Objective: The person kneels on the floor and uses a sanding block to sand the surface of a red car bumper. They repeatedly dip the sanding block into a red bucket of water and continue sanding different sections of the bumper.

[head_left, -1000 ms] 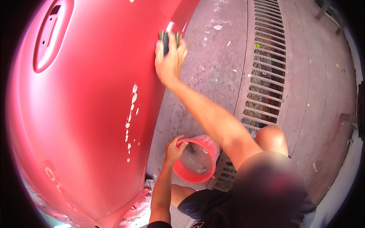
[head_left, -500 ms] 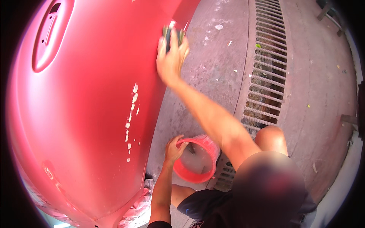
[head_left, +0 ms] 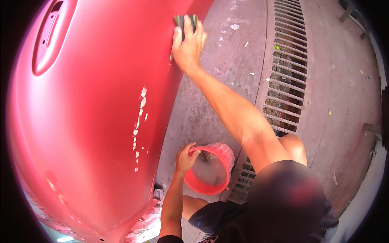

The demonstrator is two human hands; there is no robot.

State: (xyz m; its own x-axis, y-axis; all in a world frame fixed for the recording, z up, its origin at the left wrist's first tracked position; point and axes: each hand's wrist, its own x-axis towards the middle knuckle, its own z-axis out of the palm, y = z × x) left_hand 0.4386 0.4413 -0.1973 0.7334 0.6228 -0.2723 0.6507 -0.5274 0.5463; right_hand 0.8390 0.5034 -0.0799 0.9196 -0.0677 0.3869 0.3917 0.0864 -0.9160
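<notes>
A large red car body panel (head_left: 101,105) fills the left side. Near its upper right edge, my right hand (head_left: 190,50) presses a dark sanding block (head_left: 182,24) with olive-coloured edges flat on the paint; my fingers cover part of it. A broken line of pale filler-like patches (head_left: 143,102) runs down the panel below that hand. Lower down, my left hand (head_left: 185,158) grips the rim of a red bucket (head_left: 197,187). The bucket leans toward me and holds cloudy greyish water, with something dark inside that I cannot make out.
A barred floor drain (head_left: 288,81) runs along the concrete floor (head_left: 235,60) to the right. Crumpled masking sheet (head_left: 146,220) lies at the panel's lower end. A recessed handle area (head_left: 50,36) sits in the panel at upper left. Metal feet (head_left: 370,128) stand at the right wall.
My right hand has slid the sanding block up along the panel's edge, farther away from me. My left hand and the bucket have stayed in place.
</notes>
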